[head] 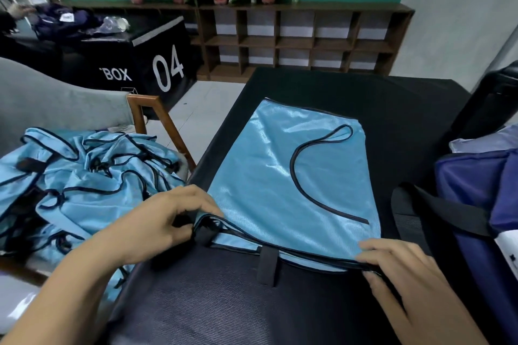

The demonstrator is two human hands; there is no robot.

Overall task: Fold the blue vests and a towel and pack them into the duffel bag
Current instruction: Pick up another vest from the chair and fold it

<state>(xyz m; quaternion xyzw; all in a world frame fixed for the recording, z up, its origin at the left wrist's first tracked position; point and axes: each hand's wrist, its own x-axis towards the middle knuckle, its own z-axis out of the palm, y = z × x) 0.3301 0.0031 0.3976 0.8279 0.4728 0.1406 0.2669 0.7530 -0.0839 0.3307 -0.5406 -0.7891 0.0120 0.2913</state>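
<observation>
Vest (280, 176) lies flat on the black desk (392, 98), long axis pointing away from the person, while fingers of the left hand (157, 221) and right hand (398, 269) pinch its near corners.

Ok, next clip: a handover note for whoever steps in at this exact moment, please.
Left hand pinches the near left corner of the vest; right hand pinches its near right edge. The vest lies flat on the table. A pile of unfolded vests sits on the chair at left; duffel bag stands at right. Packed so far: cannot tell. Left: finish this fold, pack it, work through the pile, then the towel, not clearly in view.
</observation>
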